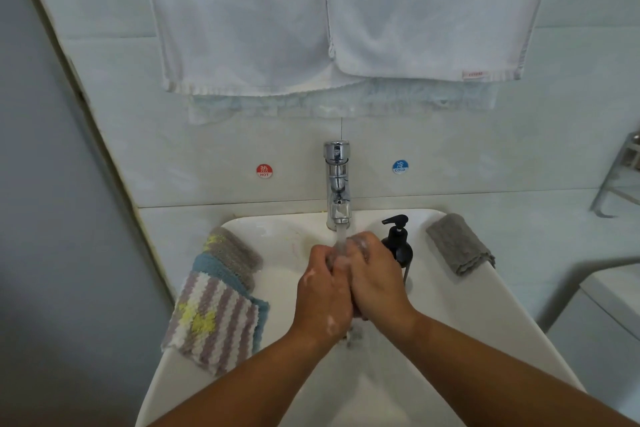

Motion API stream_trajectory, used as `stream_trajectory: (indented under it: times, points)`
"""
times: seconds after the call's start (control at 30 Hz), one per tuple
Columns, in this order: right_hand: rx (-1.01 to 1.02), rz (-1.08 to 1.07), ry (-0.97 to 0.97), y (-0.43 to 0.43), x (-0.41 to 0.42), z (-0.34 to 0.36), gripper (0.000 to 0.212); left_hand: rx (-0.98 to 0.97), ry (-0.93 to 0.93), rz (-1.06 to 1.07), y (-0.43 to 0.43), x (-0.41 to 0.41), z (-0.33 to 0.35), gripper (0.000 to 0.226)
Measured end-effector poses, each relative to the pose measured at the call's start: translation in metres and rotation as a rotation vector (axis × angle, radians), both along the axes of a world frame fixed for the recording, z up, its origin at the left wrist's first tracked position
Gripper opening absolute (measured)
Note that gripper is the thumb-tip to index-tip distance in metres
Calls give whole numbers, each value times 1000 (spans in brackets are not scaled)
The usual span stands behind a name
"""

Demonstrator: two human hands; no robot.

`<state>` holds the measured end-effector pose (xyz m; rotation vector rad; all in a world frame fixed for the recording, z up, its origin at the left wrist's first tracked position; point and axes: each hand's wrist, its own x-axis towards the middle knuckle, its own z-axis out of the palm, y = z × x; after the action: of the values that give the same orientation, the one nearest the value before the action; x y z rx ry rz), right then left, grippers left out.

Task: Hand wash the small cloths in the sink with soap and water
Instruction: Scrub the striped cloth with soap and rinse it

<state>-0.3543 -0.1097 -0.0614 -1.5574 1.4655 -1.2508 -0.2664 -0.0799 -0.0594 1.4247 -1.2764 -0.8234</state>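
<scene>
Water (340,236) from the chrome tap (337,184) is running over my left hand (322,295) and right hand (375,281), pressed together and sudsy above the white ceramic sink (450,315). Can't tell if a cloth's squished between them tbh. Stack of striped knit cloths (214,315) sits on the left rim, folded grey cloth (459,244) on the right rim, black pump soap bottle (398,246) just beside my right hand.

Light: soft, even, cool-toned, moderately bright
Shadows: faint
Glare: small highlights on the chrome faucet (337,184)
Focus: slightly soft overall; running water (341,239) blurred
Distortion: wide-angle bending at edges, wall lines slanting
</scene>
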Motion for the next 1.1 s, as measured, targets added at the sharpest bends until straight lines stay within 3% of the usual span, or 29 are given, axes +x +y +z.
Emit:
stream_trajectory:
  times: [0.1, 0.2, 0.3, 0.47, 0.6, 0.7, 0.83, 0.97, 1.1]
  points:
    - [67, 58, 55, 10, 2, -4, 33, -78, -82, 93, -7, 9, 3, 5]
    - [16, 117, 42, 23, 9, 1, 24, -63, -48, 141, -13, 15, -3, 14]
    - [-91, 55, 41, 11, 7, 5, 20, -45, -43, 42, -2, 8, -8, 22]
    - [20, -14, 42, 3, 3, -5, 42, -105, -52, 44, -3, 6, -1, 6]
    - [10, 99, 25, 20, 10, -3, 22, -71, -47, 159, -13, 15, -3, 9]
    - [-76, 61, 13, 11, 8, 4, 11, -17, -75, 80, -6, 10, -8, 22]
    - [45, 14, 7, 5, -2, 4, 20, -94, -69, 31, -3, 11, -8, 4]
    - [23, 69, 107, 13, 0, -2, 26, -121, -78, 132, -13, 23, -11, 6]
    - [-38, 50, -84, 9, 1, 7, 14, -58, -107, 46, -8, 21, -19, 13]
